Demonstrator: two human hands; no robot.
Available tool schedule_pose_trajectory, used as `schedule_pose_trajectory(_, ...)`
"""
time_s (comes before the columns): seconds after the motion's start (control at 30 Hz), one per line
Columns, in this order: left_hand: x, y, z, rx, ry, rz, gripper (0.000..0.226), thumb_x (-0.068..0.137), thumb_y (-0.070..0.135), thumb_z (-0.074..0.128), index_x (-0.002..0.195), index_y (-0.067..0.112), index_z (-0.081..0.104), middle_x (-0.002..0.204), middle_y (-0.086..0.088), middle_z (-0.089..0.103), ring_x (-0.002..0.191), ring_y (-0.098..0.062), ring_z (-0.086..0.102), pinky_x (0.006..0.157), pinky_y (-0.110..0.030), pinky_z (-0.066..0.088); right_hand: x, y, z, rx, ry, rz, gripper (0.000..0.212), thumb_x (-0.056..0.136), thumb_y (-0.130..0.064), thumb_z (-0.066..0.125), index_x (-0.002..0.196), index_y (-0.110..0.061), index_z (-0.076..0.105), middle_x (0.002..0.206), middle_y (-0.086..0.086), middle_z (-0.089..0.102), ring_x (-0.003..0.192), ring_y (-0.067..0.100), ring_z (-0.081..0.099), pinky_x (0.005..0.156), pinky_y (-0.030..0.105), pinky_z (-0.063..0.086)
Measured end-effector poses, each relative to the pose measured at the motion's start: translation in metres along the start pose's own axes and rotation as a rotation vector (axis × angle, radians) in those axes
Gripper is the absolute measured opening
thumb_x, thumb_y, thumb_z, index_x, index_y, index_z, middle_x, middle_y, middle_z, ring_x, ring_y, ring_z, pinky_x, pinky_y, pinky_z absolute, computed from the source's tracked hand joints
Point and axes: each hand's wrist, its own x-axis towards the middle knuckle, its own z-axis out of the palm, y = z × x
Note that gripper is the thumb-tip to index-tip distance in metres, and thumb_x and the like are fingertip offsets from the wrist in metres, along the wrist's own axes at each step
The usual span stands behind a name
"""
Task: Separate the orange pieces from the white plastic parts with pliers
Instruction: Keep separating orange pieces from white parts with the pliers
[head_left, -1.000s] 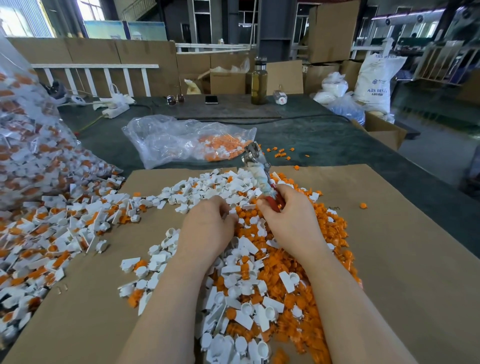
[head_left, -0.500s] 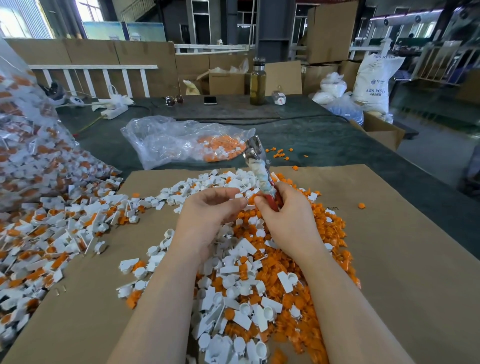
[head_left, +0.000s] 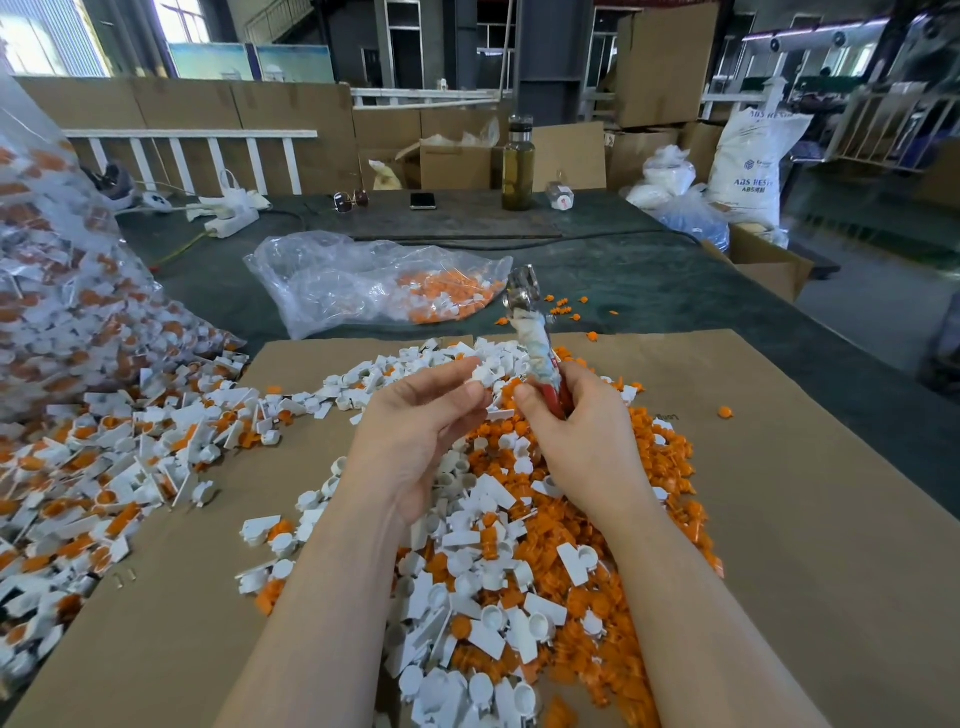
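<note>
1. Workshop interior; a dark green table (head_left: 649, 291) is carrying a cardboard sheet (head_left: 779, 519) spread as the work surface, with cartons stacked behind.
2. Far left: a big clear sack (head_left: 57, 291) of joined white-and-orange parts is leaning in, its contents spilling onto the cardboard's left edge.
3. Behind, centre-left: a smaller clear bag (head_left: 363, 280) is lying on the table, orange bits pooled at its right end.
4. Centre: a mixed heap is sitting on the cardboard, white plastic parts (head_left: 467, 587) mostly to the left and near side, orange pieces (head_left: 649, 467) massing to the right.
5. Left hand (head_left: 415, 426) is hovering palm-up over the heap, fingers curled, fingertips pinching a small white piece.
6. Right hand (head_left: 582, 436) is gripping the red handles of the pliers (head_left: 535, 332), tool pointing up and away; cannot tell whether the metal jaws are closed.
7. Right of the heap: one stray orange piece is lying alone on bare cardboard.
8. Far right: a white resin sack (head_left: 748, 161) is standing beside the table.
</note>
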Motion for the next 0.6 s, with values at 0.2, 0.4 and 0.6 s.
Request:
schedule_pose_trajectory(0.2, -0.001, -0.0014, 0.0024, 0.139, 0.085, 0.081, 0.029, 0.076, -0.005, 0.076, 0.097, 0.014, 0.07, 0.08, -0.013, 0.071, 0.077, -0.022, 0.073, 0.07, -0.027, 0.059, -0.0005, -0.0003, -0.0005, 0.075, 0.021, 0.004, 0.006, 0.094, -0.035, 0.061, 0.092, -0.029, 0.06, 0.076, -0.014, 0.061, 0.073, -0.007, 0.058, 0.057, 0.007, 0.043)
schedule_pose_trajectory(0.4, -0.0039, -0.0029, 0.0044, 0.267, 0.086, 0.133, 0.027, 0.081, -0.006, 0.074, 0.1, 0.014, 0.073, 0.073, -0.006, 0.072, 0.073, -0.02, 0.075, 0.065, -0.023, 0.058, -0.0018, -0.0025, -0.0024, 0.17, 0.021, -0.016, 0.009, 0.094, -0.028, 0.062, 0.096, -0.02, 0.061, 0.064, -0.021, 0.055, 0.062, -0.014, 0.052, 0.055, 0.003, 0.039)
schedule_pose_trajectory(0.6, -0.0032, -0.0062, 0.0089, 0.395, 0.116, 0.151, 0.016, 0.087, 0.009, 0.073, 0.086, 0.025, 0.076, 0.068, 0.004, 0.074, 0.059, -0.007, 0.069, 0.06, -0.019, 0.057, -0.0019, -0.0036, -0.0032, 0.233, -0.02, -0.014, 0.008, 0.095, -0.027, 0.061, 0.094, -0.02, 0.061, 0.064, -0.03, 0.057, 0.066, -0.01, 0.055, 0.059, 0.005, 0.041)
